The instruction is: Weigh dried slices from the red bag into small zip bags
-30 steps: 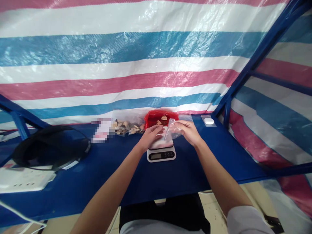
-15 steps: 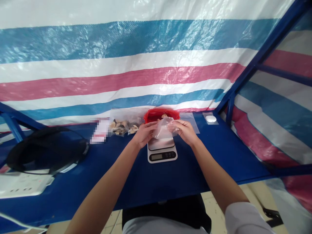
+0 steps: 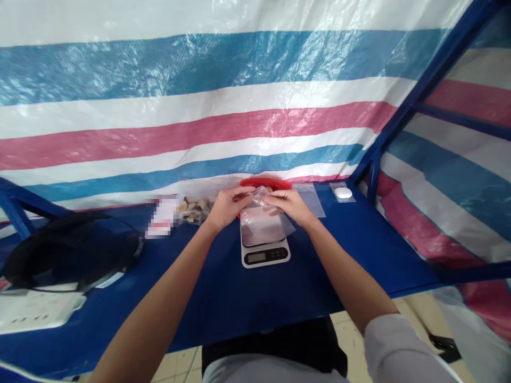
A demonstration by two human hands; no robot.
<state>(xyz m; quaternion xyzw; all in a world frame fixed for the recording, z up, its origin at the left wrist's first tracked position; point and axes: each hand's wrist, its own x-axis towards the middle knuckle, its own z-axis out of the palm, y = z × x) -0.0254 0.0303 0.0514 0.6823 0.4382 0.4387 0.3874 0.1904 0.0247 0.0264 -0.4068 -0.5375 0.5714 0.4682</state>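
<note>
A clear plastic bag (image 3: 261, 213) hangs between my hands over the metal plate of a white kitchen scale (image 3: 244, 259). My left hand (image 3: 228, 206) pinches the bag's upper left edge, and the fingers of my right hand (image 3: 288, 205) grip its upper right. The bag looks flat, with no contents that I can make out. Just behind my hands stands a red plastic bag (image 3: 265, 183), its mouth open, with some light brown pieces showing inside. Left of my left hand lie clear bags of dried brown slices (image 3: 194, 208), partly covered by that hand.
More flat clear bags (image 3: 311, 199) lie right of the scale, and a white rounded object (image 3: 343, 192) sits on a small clear bag. At left are a blurred paper packet (image 3: 163, 215), a black round item (image 3: 75, 250) and a white power strip (image 3: 40, 311).
Both hands have shifted slightly left and the clear bag now hangs lower, spread flatter over the scale plate. My left hand now covers more of the bagged slices.
</note>
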